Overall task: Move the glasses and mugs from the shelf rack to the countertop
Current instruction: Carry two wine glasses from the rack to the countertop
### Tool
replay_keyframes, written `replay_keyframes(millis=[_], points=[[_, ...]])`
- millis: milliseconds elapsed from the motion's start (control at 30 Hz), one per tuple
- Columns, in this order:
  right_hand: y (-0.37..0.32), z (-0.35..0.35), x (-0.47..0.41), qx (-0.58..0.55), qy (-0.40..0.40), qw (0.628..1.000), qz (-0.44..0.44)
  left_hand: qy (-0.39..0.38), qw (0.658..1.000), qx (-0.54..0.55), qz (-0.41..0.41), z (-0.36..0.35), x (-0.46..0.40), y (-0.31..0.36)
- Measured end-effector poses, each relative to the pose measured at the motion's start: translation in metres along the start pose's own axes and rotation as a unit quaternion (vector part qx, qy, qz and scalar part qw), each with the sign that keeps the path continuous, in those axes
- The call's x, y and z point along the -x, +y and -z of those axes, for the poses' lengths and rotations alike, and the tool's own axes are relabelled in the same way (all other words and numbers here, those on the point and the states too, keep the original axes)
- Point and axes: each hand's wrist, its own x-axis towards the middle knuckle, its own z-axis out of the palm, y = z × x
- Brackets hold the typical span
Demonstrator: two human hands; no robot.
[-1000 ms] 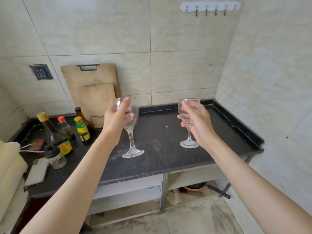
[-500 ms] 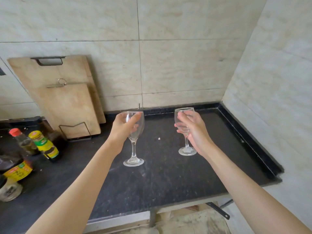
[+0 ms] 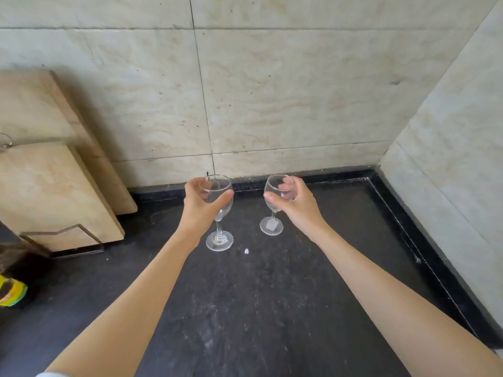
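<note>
Two wine glasses, one per hand

Left hand [image 3: 200,206] grips the left glass [image 3: 219,213] by its bowl, right hand [image 3: 295,202] wraps the right glass [image 3: 273,213]; both upright, over the dark surface [image 3: 272,308] near the back wall.

Your left hand [image 3: 202,206] covers part of the left wine glass [image 3: 219,213] bowl. The cutting boards [image 3: 51,186] and a yellow-labelled bottle [image 3: 11,292] run off the left edge.

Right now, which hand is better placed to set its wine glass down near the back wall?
Probably the right hand: its wine glass sits farther back over bare countertop. The left hand holds its glass nearer.
</note>
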Motion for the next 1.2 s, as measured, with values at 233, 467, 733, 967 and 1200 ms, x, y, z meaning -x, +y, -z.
replay_keyframes(millis=[233, 467, 733, 967, 1200], points=[[0.054, -0.007, -0.089, 0.068, -0.061, 0.996, -0.013, -0.004, 0.998, -0.061, 0.026, -0.043, -0.065, -0.036], [0.088, -0.028, -0.159, 0.082, -0.08, 0.993, -0.009, 0.001, 0.997, -0.072, 0.025, -0.072, -0.113, -0.055], [0.108, -0.04, -0.19, 0.083, -0.084, 0.993, -0.024, -0.004, 0.998, -0.06, 0.013, -0.083, -0.136, -0.064], [0.11, -0.047, -0.194, 0.074, -0.085, 0.993, -0.029, -0.009, 0.997, -0.08, 0.007, -0.089, -0.144, -0.062], [0.108, -0.049, -0.193, 0.07, -0.098, 0.991, -0.053, -0.012, 0.996, -0.083, 0.016, -0.092, -0.146, -0.062]])
